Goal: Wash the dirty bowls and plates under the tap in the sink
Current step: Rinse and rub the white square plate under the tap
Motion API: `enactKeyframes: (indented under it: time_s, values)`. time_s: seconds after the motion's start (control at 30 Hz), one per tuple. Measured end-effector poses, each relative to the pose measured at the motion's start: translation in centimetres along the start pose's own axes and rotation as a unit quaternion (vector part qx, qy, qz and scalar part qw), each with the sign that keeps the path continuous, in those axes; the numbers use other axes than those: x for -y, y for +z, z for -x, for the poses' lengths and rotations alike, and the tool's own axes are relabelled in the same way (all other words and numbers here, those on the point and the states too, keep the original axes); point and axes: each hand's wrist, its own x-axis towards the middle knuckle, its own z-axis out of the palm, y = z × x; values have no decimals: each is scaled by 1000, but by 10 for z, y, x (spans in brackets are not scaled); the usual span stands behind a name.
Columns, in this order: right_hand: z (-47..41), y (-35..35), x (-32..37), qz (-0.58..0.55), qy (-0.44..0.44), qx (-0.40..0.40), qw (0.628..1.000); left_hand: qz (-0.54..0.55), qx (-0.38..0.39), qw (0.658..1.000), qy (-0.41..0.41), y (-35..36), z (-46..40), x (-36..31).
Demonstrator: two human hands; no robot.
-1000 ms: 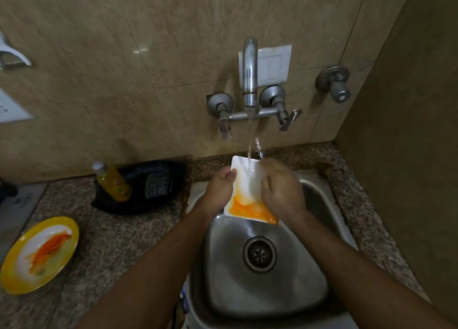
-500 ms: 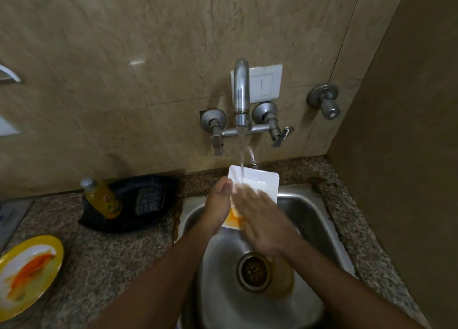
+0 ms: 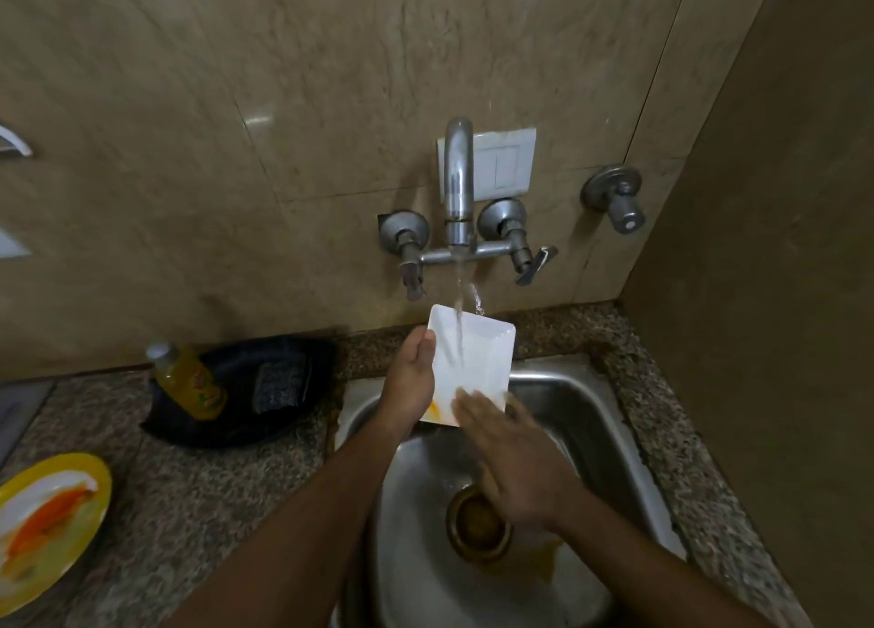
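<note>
Most orange is gone from the plate (image 3: 477, 362) now. Left hand (image 3: 410, 381) grips its edge under the tap (image 3: 458, 187), over the sink (image 3: 610, 419). Right hand (image 3: 515, 462), fingers flat, rubs its bottom.

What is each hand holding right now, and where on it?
The left hand grips the white square plate by its left edge. The right hand holds nothing; its straight fingers rub the plate's lower part.

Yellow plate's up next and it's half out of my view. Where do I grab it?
Likely best by its raised yellow rim on the edge nearest the sink, coming in from the right. The yellow plate lies flat on the counter, orange smears cover its white centre, and its left part is cut off by the frame.
</note>
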Motion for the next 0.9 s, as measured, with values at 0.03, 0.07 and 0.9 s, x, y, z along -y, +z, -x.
enactKeyframes:
  time_s: [0.03, 0.07, 0.9]
  values:
    - [0, -2, -5, -3, 30, -19, 999, 3, 3, 1000, 2, 1, 0, 0]
    - [-2, -5, -3, -11, 51, -27, 998, 7, 6, 1000, 5, 4, 0, -1]
    - [-20, -23, -9, -8, 130, -100, 986, 135, 52, 985, -96, 17, 11, -9]
